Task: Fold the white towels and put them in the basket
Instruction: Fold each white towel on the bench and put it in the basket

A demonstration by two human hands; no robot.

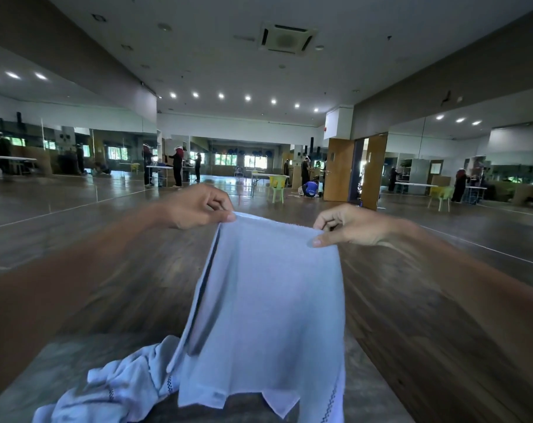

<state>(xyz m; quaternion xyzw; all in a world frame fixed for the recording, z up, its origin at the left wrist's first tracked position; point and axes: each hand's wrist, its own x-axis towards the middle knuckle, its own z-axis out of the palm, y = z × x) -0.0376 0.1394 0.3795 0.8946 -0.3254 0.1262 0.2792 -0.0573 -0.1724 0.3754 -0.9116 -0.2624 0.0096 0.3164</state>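
- Our left hand (198, 207) pinches the upper left corner of a white towel (265, 300) between thumb and fingers.
- Our right hand (347, 225) pinches the upper right corner the same way.
- The towel hangs doubled in the air between both hands, its lower edge above the grey bench (76, 358).
- A crumpled pile of white towels (116, 389) lies on the bench, just left of the hanging one.

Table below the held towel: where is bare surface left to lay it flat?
Bare table shows left of the hanging towel, between the far edge and the crumpled towels. A narrower bare strip runs between the towel and the table's right edge. The near left is crowded by the crumpled pile. Behind the hanging towel is hidden.
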